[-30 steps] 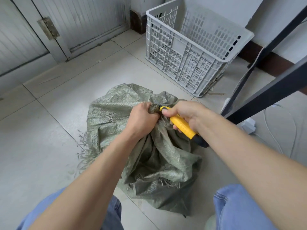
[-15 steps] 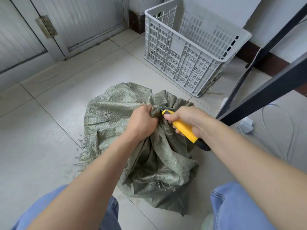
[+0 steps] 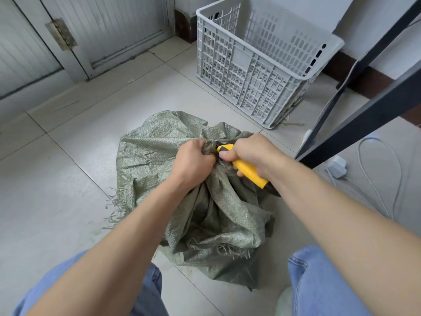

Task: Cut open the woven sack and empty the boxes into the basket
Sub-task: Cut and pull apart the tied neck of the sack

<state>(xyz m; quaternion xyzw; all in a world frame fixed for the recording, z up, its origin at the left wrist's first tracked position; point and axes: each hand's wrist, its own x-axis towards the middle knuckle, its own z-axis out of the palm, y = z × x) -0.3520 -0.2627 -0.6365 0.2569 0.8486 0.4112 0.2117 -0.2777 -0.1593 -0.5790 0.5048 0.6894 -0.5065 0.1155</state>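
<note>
Woven sack (image 3: 157, 156) slumped on the floor tiles (image 3: 63, 183), its mouth gathered into a twisted neck (image 3: 209, 147) between the two hands. Left hand (image 3: 193, 161): fingers curled tight round the neck, just left of the knife's nose. Right hand (image 3: 250, 150): fist wrapped round the yellow utility knife (image 3: 249, 171), whose long axis runs from the wrist up and left to the neck. The blade cannot be made out. The cut probably falls close to the left fingers. Basket (image 3: 246, 87) stands beyond the sack, apart from it. No boxes show.
</note>
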